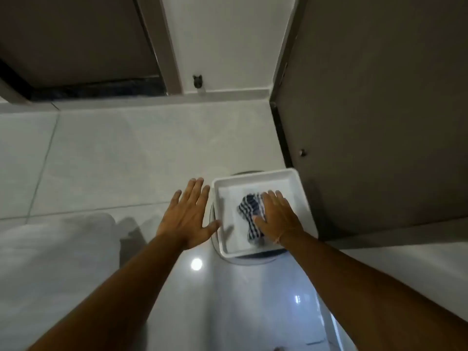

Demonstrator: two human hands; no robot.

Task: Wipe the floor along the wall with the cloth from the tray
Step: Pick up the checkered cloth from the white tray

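A white square tray (302,198) sits on a round stand low over the floor, beside a brown door. In it lies a crumpled blue-and-white checked cloth (249,210) on a white liner. My right hand (277,216) rests flat on the cloth's right part, fingers spread over it, not clearly closed around it. My left hand (188,214) hovers open, fingers apart, just left of the tray's rim, holding nothing. The white wall (228,41) with its pale skirting stands beyond the tiled floor (131,158).
A brown door (379,110) stands right of the tray, with a small stopper on it. A dark-framed doorway (76,46) is at the upper left. A small black fitting (198,81) sits low on the wall. Glossy floor reflects lights near my arms.
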